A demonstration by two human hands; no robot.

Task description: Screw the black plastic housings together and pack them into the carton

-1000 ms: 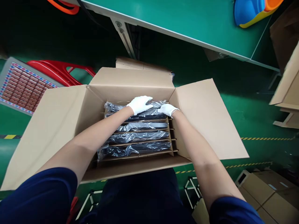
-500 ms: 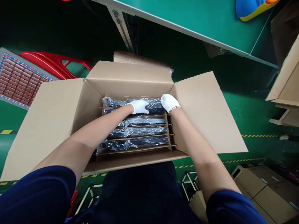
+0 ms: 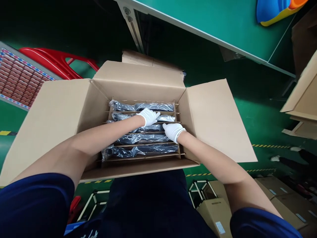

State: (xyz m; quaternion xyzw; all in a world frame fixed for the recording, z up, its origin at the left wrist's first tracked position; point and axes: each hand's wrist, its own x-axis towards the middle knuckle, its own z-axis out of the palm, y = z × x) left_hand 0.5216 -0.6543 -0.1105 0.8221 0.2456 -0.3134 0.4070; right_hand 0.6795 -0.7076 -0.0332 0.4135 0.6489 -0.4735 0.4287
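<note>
An open cardboard box (image 3: 138, 74) stands in front of me with its flaps spread. Inside it, several dark flat items in clear plastic bags (image 3: 146, 150) stand in rows, parted by cardboard dividers (image 3: 151, 157). My left hand (image 3: 149, 117), in a white glove, lies across the second row, its fingers stretched to the right and open. On the third row, towards its right end, rests my right hand (image 3: 173, 131), also white-gloved, with its fingers extended left and bent down onto the bag. Its fingertips are partly hidden. The farthest bagged item (image 3: 143, 106) lies uncovered.
A green-topped table (image 3: 210, 23) with a blue and yellow bin (image 3: 274, 13) runs along the far side. A red plastic stool (image 3: 52, 61) and a patterned panel (image 3: 21, 79) are at left. More cartons (image 3: 215, 215) stand at lower right. Part of another person (image 3: 294, 158) shows at far right.
My right hand has come from the far right end of the first row towards me, onto the third row. My left hand has shifted slightly nearer, uncovering the farthest bagged item.
</note>
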